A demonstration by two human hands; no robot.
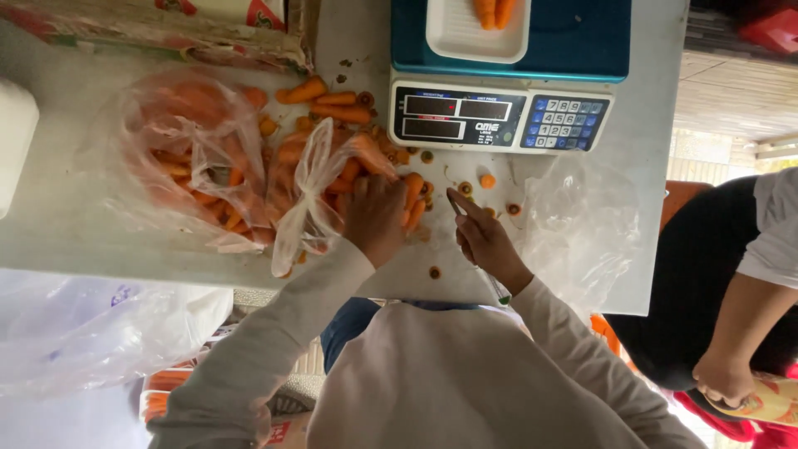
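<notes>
1. My left hand, mid-frame, lies palm-down on a carrot at the near edge of the loose heap, fingers closed over it.
2. My right hand, just right of centre, is clamped on a knife, blade pointing up-left toward the carrot.
3. Judgement: pin the carrot flat, keep my fingertips back from the end, cut straight down.
4. Both forearms reach up from the lower frame, wrists low over the table.
5. Cut stubs lie below the scale.
</notes>
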